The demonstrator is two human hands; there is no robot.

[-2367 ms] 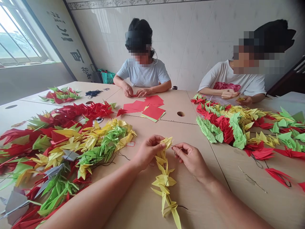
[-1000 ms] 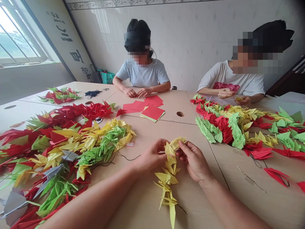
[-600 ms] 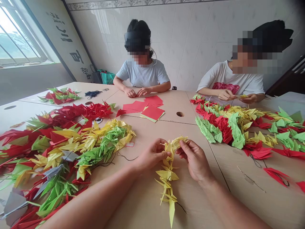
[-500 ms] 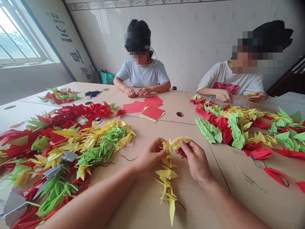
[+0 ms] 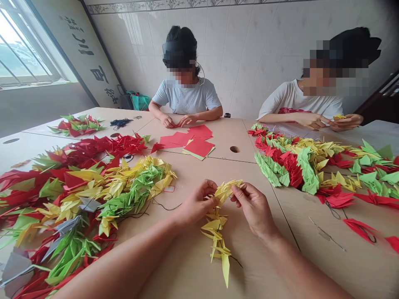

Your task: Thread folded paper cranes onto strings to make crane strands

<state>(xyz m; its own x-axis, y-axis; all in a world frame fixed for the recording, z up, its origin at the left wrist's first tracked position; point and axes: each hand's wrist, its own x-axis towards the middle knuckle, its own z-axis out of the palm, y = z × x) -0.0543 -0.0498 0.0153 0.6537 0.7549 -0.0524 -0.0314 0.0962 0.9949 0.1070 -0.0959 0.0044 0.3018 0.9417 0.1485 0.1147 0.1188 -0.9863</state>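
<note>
A string of folded yellow paper pieces [image 5: 216,232] hangs between my hands, its lower end pointing toward me with a dark thread showing beside it. My left hand [image 5: 198,202] pinches the string's upper part from the left. Opposite it, my right hand [image 5: 254,205] grips the bunched top end between thumb and fingers. Left of my hands lies a large heap of red, green and yellow folded paper strings [image 5: 131,182]. More such strings [image 5: 310,170] lie to the right.
Red paper squares [image 5: 199,147] lie mid-table [image 5: 193,257] near a round hole [image 5: 235,149]. A needle with thread [image 5: 327,234] is at the right. Across sit two people, one in light blue [image 5: 187,97], another in white [image 5: 289,99] holding something yellow.
The upper yellow pieces have drawn closer together between my hands, and the hanging end has risen slightly. The person at the right has moved both hands rightward and raised the yellow piece.
</note>
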